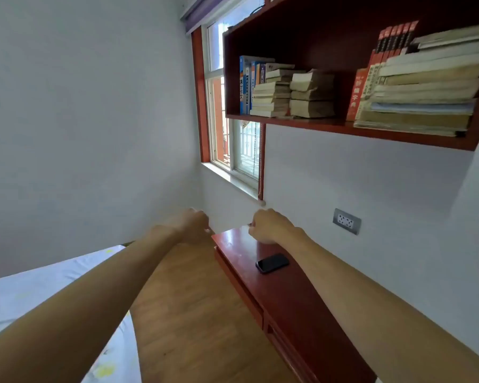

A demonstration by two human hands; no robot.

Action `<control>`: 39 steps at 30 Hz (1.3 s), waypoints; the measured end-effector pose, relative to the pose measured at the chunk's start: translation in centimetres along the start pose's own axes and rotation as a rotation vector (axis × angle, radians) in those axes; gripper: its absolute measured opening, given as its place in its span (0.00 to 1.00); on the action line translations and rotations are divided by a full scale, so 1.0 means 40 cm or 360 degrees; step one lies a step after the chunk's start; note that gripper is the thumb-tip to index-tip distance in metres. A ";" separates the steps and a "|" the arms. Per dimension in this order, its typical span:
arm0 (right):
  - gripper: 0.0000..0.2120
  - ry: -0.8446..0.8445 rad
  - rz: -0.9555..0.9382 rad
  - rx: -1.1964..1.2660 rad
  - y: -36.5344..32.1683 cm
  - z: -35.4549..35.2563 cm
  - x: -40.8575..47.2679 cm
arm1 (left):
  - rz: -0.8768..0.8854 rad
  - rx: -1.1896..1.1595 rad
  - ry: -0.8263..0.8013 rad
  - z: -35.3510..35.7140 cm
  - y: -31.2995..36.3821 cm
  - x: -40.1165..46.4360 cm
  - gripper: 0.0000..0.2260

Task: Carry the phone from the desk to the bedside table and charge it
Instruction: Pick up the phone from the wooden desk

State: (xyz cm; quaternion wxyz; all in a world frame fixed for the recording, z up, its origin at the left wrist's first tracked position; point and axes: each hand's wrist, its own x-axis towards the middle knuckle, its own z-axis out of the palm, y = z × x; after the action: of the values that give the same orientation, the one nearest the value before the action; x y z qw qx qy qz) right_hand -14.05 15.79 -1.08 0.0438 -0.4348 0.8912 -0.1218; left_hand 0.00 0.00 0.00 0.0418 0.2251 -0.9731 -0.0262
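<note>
A dark phone (272, 263) lies flat, screen up, on the narrow red-brown desk (296, 297) along the right wall. My right hand (268, 225) hovers over the far end of the desk, beyond the phone, with its fingers curled shut and nothing in them. My left hand (191, 223) is stretched out over the floor just left of the desk's far corner, also curled shut and holding nothing. Both forearms reach forward from the bottom of the view. No bedside table and no charger are in sight.
A wall socket (346, 221) sits on the white wall right of the desk. Above hangs a red shelf (340, 125) stacked with books. A window (233, 150) is in the far corner. A bed with a white sheet (25, 297) lies at the left, with wooden floor (194, 308) between it and the desk.
</note>
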 end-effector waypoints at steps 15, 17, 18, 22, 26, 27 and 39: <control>0.19 -0.0194 0.0161 -0.0077 -0.057 0.223 0.304 | -0.0053 -0.0018 -0.0397 0.192 -0.258 0.237 0.12; 0.19 -0.0218 0.0193 -0.0051 -0.070 0.260 0.355 | -0.0054 -0.0014 -0.0433 0.216 -0.311 0.281 0.13; 0.20 -0.0224 0.0193 -0.0047 -0.075 0.278 0.375 | -0.0053 -0.0009 -0.0456 0.226 -0.331 0.301 0.13; 0.14 -0.0297 0.0296 -0.0046 -0.088 0.319 0.433 | 0.0001 0.0010 -0.0544 0.263 -0.363 0.369 0.14; 0.13 -0.0327 0.0420 -0.0025 -0.066 0.322 0.477 | 0.0119 -0.0007 -0.0583 0.309 -0.354 0.425 0.13; 0.14 -0.0321 0.0432 -0.0026 -0.054 0.326 0.486 | 0.0144 0.0000 -0.0597 0.320 -0.351 0.440 0.12; 0.09 -0.0462 0.0640 -0.0041 0.207 0.462 0.592 | 0.0381 0.0053 -0.0803 0.526 -0.214 0.677 0.15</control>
State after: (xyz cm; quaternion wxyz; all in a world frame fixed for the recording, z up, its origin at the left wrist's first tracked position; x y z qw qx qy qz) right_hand -31.61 -1.21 -20.39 0.1893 -0.2622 0.9456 -0.0354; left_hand -22.46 -18.92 -19.66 -0.2028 0.0957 -0.9727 -0.0603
